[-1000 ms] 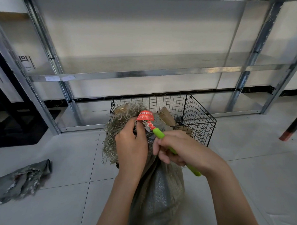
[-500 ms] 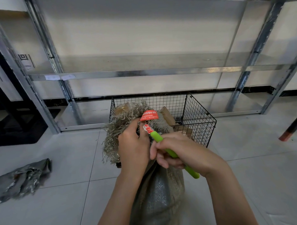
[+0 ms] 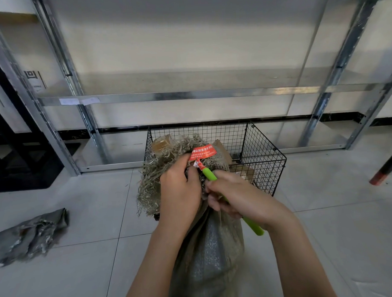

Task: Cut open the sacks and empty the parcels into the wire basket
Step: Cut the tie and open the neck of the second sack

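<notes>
From the head view, my left hand (image 3: 181, 189) sits at the centre of the frame, fingers curled tight round the bunched neck of the sack (image 3: 210, 254). The sack is coarse grey-green woven plastic, standing upright between my forearms in the lower middle. Above my grip its mouth bursts into a frayed, straw-like fringe. A glossy red label (image 3: 203, 152) with white print wraps the neck just above my thumb.

My right hand (image 3: 241, 198), just right of centre, is closed round a knife (image 3: 253, 226) with a smooth, round, bright green handle. The handle's butt sticks out below my palm. Its front end points up and left at the label; I cannot make out the blade.

Behind the sack stands the wire basket (image 3: 264, 163), a black square-mesh box on the pale tiled floor (image 3: 327, 243). It holds brown cardboard parcels (image 3: 223, 150).

At lower left lies a crumpled, flat grey sack (image 3: 31, 236). Bare galvanised steel shelving (image 3: 188, 95) fills the upper frame.
</notes>
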